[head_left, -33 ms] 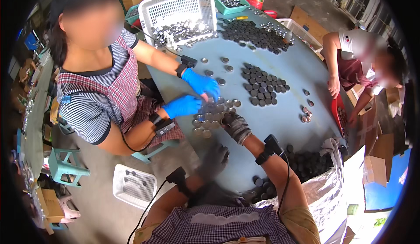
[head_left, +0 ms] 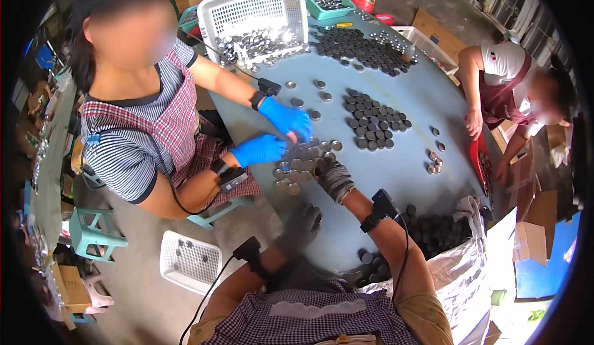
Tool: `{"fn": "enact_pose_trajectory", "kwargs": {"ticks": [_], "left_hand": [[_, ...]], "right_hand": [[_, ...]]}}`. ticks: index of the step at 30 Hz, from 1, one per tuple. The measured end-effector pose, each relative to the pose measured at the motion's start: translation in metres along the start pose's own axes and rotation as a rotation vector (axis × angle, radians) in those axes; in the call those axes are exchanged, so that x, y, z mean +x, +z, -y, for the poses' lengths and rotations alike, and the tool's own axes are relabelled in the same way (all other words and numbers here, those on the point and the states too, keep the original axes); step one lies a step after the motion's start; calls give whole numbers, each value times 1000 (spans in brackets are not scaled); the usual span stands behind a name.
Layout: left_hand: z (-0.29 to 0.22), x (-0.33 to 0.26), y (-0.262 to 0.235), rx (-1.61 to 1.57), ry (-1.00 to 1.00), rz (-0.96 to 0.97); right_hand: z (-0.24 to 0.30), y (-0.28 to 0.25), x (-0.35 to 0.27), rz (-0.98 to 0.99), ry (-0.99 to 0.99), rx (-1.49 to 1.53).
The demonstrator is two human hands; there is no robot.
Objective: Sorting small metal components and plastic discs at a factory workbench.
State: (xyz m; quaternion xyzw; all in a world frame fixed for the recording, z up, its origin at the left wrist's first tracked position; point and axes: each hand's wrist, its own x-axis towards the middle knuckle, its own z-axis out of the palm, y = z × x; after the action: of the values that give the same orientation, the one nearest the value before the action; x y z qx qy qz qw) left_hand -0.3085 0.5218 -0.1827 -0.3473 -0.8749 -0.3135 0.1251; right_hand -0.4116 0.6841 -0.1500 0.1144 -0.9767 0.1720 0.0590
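Observation:
My right hand (head_left: 334,179), in a grey striped glove, rests with curled fingers on a cluster of shiny round metal caps (head_left: 296,173) near the front of the blue-grey table (head_left: 402,172). Whether it grips a cap is hidden. My left hand (head_left: 302,224), in a dark grey glove and blurred, hovers over the table's near edge with nothing seen in it. A co-worker across the corner has both blue-gloved hands (head_left: 286,119) (head_left: 258,150) on the same cluster, touching distance from my right hand.
Dark discs lie in rows (head_left: 373,122) and in a far pile (head_left: 365,47). A white basket of shiny caps (head_left: 253,11) stands at the back. A sack of dark discs (head_left: 436,233) is at my right, a white basket (head_left: 189,261) on the floor. Another person (head_left: 501,85) works at the right.

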Motion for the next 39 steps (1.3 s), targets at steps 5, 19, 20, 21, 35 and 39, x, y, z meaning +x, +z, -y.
{"fn": "enact_pose_trajectory", "kwargs": {"ticks": [5, 19, 20, 21, 35, 39], "left_hand": [[5, 7, -55, 37, -278, -162], [80, 26, -1, 395, -57, 272], [68, 31, -11, 575, 47, 387], [66, 27, -8, 580, 39, 388], [20, 23, -7, -359, -414, 175], [4, -3, -6, -350, -357, -21]], "right_hand": [[-7, -16, -19, 232, 15, -47], [-28, -19, -57, 401, 103, -60], [-31, -13, -60, 341, 80, -77], [-33, -6, -62, 282, 52, -95], [-35, -31, -76, 233, 170, 160], [-42, -54, -97, 253, 62, 137]]}}
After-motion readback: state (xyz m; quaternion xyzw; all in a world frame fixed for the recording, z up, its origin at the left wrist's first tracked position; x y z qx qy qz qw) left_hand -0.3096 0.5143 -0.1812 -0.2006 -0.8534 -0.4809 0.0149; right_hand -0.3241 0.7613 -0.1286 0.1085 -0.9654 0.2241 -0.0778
